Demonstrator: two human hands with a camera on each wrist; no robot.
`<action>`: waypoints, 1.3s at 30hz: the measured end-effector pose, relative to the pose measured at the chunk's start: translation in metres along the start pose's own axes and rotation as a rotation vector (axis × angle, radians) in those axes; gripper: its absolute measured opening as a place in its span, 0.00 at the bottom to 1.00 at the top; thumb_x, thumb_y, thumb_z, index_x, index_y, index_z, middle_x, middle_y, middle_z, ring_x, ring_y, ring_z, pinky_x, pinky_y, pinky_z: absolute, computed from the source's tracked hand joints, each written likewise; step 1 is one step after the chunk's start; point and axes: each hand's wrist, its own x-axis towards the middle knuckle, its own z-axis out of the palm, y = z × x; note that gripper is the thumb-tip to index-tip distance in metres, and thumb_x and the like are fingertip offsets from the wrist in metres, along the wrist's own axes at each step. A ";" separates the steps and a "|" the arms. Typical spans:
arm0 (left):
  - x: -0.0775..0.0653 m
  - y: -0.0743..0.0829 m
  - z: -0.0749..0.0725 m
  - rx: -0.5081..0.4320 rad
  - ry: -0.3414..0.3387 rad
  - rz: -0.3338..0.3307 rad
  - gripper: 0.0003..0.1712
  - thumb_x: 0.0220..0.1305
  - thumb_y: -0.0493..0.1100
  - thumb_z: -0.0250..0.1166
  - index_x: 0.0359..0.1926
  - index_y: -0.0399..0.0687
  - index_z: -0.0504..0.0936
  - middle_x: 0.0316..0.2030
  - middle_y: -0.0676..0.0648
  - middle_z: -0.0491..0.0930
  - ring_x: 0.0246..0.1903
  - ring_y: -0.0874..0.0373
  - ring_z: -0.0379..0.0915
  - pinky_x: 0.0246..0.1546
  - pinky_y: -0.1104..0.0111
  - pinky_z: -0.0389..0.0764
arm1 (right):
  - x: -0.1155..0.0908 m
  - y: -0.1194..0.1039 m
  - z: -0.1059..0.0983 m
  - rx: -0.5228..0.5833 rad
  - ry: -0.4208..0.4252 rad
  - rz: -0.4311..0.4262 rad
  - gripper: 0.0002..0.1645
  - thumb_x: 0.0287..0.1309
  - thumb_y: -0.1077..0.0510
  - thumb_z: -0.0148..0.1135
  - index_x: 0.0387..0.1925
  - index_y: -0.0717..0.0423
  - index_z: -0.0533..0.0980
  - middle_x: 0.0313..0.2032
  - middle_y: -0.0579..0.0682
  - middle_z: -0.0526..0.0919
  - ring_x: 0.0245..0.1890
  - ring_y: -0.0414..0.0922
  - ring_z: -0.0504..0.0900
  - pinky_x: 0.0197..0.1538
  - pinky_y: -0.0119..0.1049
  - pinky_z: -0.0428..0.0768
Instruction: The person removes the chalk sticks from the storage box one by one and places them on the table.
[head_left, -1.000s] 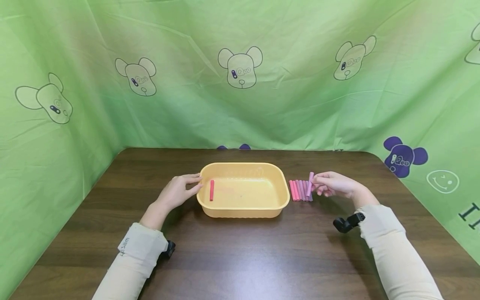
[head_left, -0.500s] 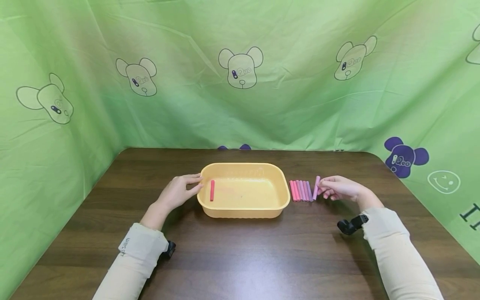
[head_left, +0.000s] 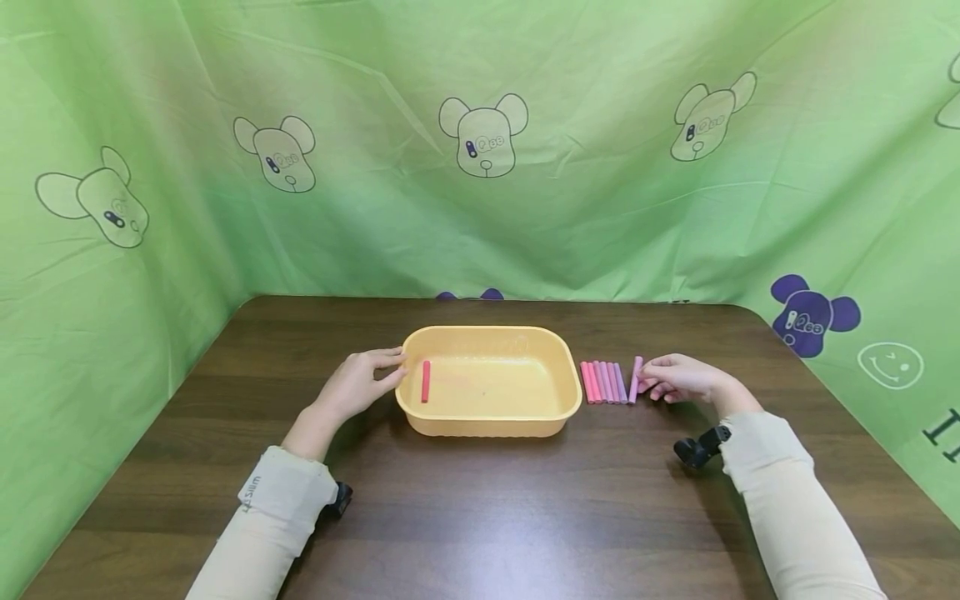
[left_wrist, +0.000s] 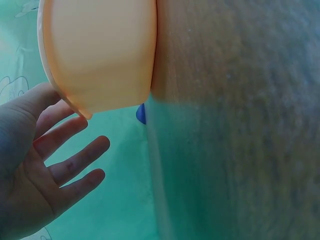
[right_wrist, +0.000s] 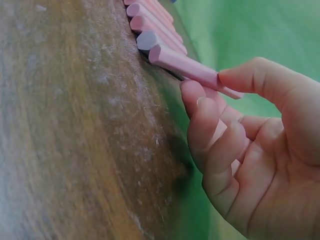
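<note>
In the head view, my right hand (head_left: pixel 678 379) pinches a light purple stick of chalk (head_left: pixel 635 381) between thumb and fingers. The chalk slants slightly, low over the table, just right of a row of pink and purple chalk sticks (head_left: pixel 603 382). The right wrist view shows the held chalk (right_wrist: pixel 187 69) with one end close beside a greyish stick (right_wrist: pixel 146 41) of that row. My left hand (head_left: pixel 360 383) rests its thumb and fingertips on the left rim of a yellow plastic basin (head_left: pixel 487 427); its other fingers are spread in the left wrist view.
One red chalk stick (head_left: pixel 426 382) lies inside the basin near its left wall. The basin and row stand side by side on a brown wooden table (head_left: pixel 480 517). A green printed curtain (head_left: pixel 480 233) hangs behind and at both sides.
My right hand has moved the light purple chalk from over the row's right end to the right and lowered it. The left hand stays at the basin's rim.
</note>
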 end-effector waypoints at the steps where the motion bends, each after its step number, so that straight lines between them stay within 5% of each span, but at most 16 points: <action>1: 0.000 0.000 0.000 -0.002 -0.002 -0.002 0.22 0.63 0.46 0.61 0.56 0.42 0.77 0.58 0.42 0.75 0.61 0.46 0.69 0.60 0.53 0.71 | 0.001 0.000 0.000 -0.012 0.002 0.001 0.09 0.65 0.55 0.46 0.39 0.55 0.71 0.26 0.37 0.80 0.24 0.31 0.76 0.26 0.22 0.74; 30: 0.001 0.001 -0.001 -0.001 0.008 -0.011 0.22 0.62 0.46 0.61 0.55 0.42 0.78 0.58 0.43 0.75 0.60 0.46 0.69 0.59 0.53 0.72 | 0.006 -0.017 0.003 -0.192 0.029 0.023 0.16 0.63 0.57 0.52 0.41 0.67 0.76 0.23 0.38 0.81 0.19 0.29 0.73 0.23 0.22 0.73; 39: 0.001 0.000 0.000 -0.009 0.004 -0.018 0.22 0.62 0.46 0.61 0.55 0.43 0.78 0.59 0.43 0.75 0.61 0.47 0.69 0.59 0.53 0.72 | 0.002 -0.039 0.009 -0.270 0.064 -0.016 0.19 0.61 0.58 0.52 0.42 0.73 0.74 0.22 0.40 0.80 0.19 0.30 0.72 0.22 0.22 0.71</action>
